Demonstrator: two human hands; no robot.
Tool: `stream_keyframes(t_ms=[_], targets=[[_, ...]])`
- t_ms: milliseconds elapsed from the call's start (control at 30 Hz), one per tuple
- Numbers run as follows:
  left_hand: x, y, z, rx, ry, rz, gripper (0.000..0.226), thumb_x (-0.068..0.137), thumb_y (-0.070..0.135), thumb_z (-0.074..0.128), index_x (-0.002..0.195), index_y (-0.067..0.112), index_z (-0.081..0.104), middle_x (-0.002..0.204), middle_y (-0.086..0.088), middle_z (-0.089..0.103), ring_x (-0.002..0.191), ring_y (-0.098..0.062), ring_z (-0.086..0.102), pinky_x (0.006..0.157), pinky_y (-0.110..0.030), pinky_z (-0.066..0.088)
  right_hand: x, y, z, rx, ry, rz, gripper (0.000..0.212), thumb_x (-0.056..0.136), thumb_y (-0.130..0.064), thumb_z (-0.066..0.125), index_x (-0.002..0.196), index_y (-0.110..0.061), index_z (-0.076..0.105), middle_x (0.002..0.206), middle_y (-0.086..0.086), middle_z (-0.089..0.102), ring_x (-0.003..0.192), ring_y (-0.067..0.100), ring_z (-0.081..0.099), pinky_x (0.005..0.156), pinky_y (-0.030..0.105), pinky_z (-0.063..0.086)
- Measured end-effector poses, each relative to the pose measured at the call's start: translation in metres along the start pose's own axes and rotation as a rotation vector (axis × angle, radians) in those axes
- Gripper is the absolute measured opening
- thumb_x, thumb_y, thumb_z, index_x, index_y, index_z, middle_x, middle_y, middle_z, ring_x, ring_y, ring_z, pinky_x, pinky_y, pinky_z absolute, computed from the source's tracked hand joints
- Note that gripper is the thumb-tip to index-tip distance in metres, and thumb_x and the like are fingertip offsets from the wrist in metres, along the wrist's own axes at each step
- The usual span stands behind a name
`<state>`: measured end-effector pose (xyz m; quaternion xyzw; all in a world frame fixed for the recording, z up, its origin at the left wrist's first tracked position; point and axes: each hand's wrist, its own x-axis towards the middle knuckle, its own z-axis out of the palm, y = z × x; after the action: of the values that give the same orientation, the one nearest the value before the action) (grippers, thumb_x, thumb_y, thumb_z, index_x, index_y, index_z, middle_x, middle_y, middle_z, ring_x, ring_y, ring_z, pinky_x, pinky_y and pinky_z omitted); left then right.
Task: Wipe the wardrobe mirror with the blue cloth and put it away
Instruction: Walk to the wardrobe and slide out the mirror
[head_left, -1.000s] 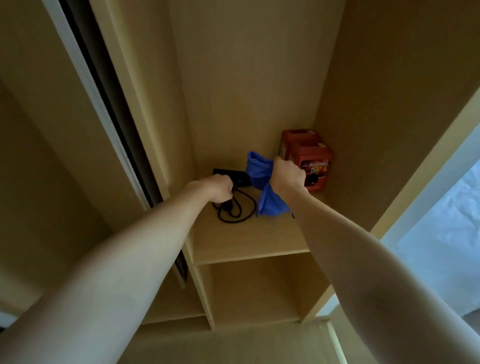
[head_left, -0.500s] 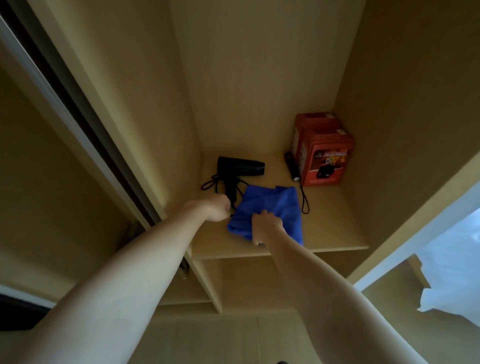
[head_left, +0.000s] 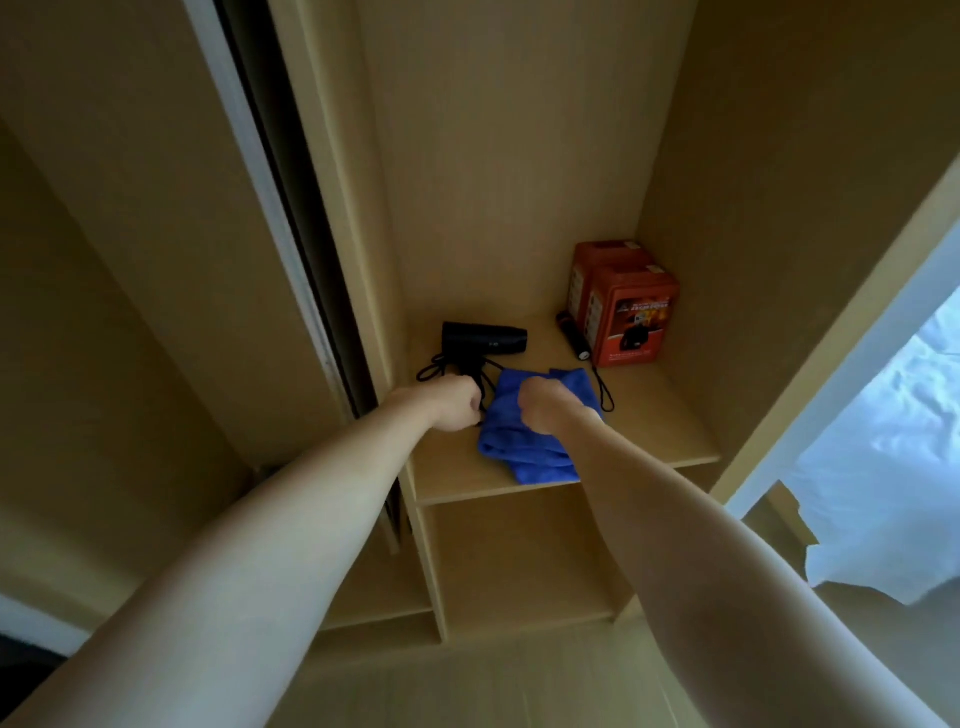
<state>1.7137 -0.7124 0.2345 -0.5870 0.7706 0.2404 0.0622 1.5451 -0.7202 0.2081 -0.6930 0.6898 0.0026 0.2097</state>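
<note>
The blue cloth (head_left: 524, 449) lies loosely folded on the wardrobe shelf (head_left: 654, 431), reaching to its front edge. My right hand (head_left: 543, 413) sits on top of the cloth with its fingers curled into the fabric. My left hand (head_left: 454, 410) is a fist just left of the cloth, at the handle of a black hair dryer (head_left: 485, 340), and seems to grip that handle. Its fingertips are hidden. No mirror surface is visible.
Two orange boxes (head_left: 631, 317) stand in the shelf's back right corner, with a black torch (head_left: 571, 335) and its cord beside them. The sliding door's dark edge (head_left: 291, 218) runs along the left. Lower shelves (head_left: 519, 571) sit below, and white bedding (head_left: 883, 467) lies at the right.
My right hand brought the bunched cloth down from the air onto the shelf, where it now lies spread. My left hand stayed by the hair dryer's handle.
</note>
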Motion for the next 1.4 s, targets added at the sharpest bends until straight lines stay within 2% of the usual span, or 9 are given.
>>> stream_keyframes(t_ms=[133, 233, 367, 567, 733, 867, 1167, 1267, 1400], targets=[[-0.043, 0.001, -0.009, -0.001, 0.005, 0.058, 0.022, 0.096, 0.024, 0.048, 0.091, 0.01, 0.065, 0.088, -0.008, 0.065, 0.069, -0.024, 0.06, 0.062, -0.035, 0.046, -0.041, -0.025, -0.006, 0.045, 0.144, 0.026, 0.015, 0.091, -0.001, 0.049, 0.079, -0.007, 0.055, 0.084, 0.007, 0.058, 0.08, 0.026, 0.058, 0.058, 0.028, 0.044], [-0.078, -0.004, -0.014, 0.011, 0.013, 0.101, 0.024, 0.097, 0.028, 0.048, 0.102, 0.012, 0.066, 0.099, -0.008, 0.07, 0.079, -0.023, 0.07, 0.07, -0.037, 0.056, -0.072, -0.05, -0.005, 0.057, 0.22, 0.008, 0.023, 0.093, 0.0, 0.049, 0.105, -0.006, 0.067, 0.105, 0.013, 0.066, 0.094, 0.029, 0.063, 0.073, 0.035, 0.055], [-0.128, -0.028, -0.018, -0.018, -0.013, 0.131, 0.017, 0.099, 0.031, 0.047, 0.102, 0.02, 0.059, 0.101, -0.007, 0.069, 0.088, -0.021, 0.069, 0.071, -0.033, 0.055, -0.111, -0.093, -0.008, 0.071, 0.346, -0.013, 0.033, 0.098, -0.001, 0.042, 0.126, -0.003, 0.061, 0.126, 0.012, 0.061, 0.113, 0.031, 0.061, 0.094, 0.038, 0.052], [-0.197, -0.092, -0.04, 0.074, 0.106, 0.081, 0.019, 0.097, 0.03, 0.049, 0.09, 0.017, 0.062, 0.095, -0.008, 0.067, 0.084, -0.024, 0.068, 0.081, -0.04, 0.058, -0.145, -0.166, 0.0, 0.153, 0.444, -0.084, 0.028, 0.094, -0.005, 0.043, 0.111, -0.008, 0.066, 0.106, 0.011, 0.068, 0.094, 0.029, 0.063, 0.08, 0.037, 0.055], [-0.232, -0.129, -0.056, 0.101, 0.228, -0.009, 0.02, 0.099, 0.027, 0.049, 0.115, 0.016, 0.058, 0.113, -0.005, 0.056, 0.099, -0.023, 0.059, 0.091, -0.043, 0.051, -0.147, -0.213, 0.012, 0.253, 0.447, -0.09, 0.019, 0.094, -0.008, 0.047, 0.106, -0.012, 0.06, 0.092, 0.003, 0.062, 0.078, 0.02, 0.06, 0.052, 0.022, 0.041], [-0.244, -0.142, -0.062, 0.073, 0.291, -0.003, 0.019, 0.101, 0.023, 0.048, 0.116, 0.015, 0.057, 0.117, -0.005, 0.054, 0.105, -0.024, 0.056, 0.086, -0.037, 0.046, -0.148, -0.229, 0.016, 0.341, 0.485, -0.045, 0.021, 0.092, -0.008, 0.049, 0.112, -0.011, 0.056, 0.103, 0.008, 0.063, 0.085, 0.024, 0.06, 0.064, 0.031, 0.049], [-0.231, -0.124, -0.086, 0.053, 0.388, 0.018, 0.009, 0.097, 0.021, 0.053, 0.096, 0.016, 0.06, 0.102, -0.005, 0.061, 0.092, -0.024, 0.061, 0.081, -0.038, 0.051, -0.132, -0.238, -0.002, 0.38, 0.492, -0.007, 0.022, 0.095, -0.012, 0.055, 0.117, -0.008, 0.052, 0.106, 0.012, 0.062, 0.086, 0.026, 0.06, 0.052, 0.028, 0.042], [-0.227, -0.119, -0.093, 0.064, 0.377, 0.03, 0.012, 0.098, 0.02, 0.052, 0.103, 0.014, 0.062, 0.103, -0.005, 0.06, 0.092, -0.023, 0.061, 0.08, -0.036, 0.051, -0.125, -0.244, -0.01, 0.432, 0.485, -0.005, 0.026, 0.096, -0.012, 0.055, 0.122, -0.008, 0.05, 0.109, 0.012, 0.061, 0.089, 0.025, 0.06, 0.06, 0.031, 0.047], [-0.226, -0.122, -0.102, 0.069, 0.367, 0.009, 0.016, 0.098, 0.02, 0.051, 0.109, 0.014, 0.061, 0.106, -0.005, 0.058, 0.096, -0.024, 0.06, 0.086, -0.038, 0.051, -0.116, -0.245, -0.014, 0.473, 0.477, -0.029, 0.031, 0.098, -0.014, 0.055, 0.128, -0.009, 0.049, 0.113, 0.011, 0.063, 0.084, 0.021, 0.058, 0.052, 0.025, 0.041]])
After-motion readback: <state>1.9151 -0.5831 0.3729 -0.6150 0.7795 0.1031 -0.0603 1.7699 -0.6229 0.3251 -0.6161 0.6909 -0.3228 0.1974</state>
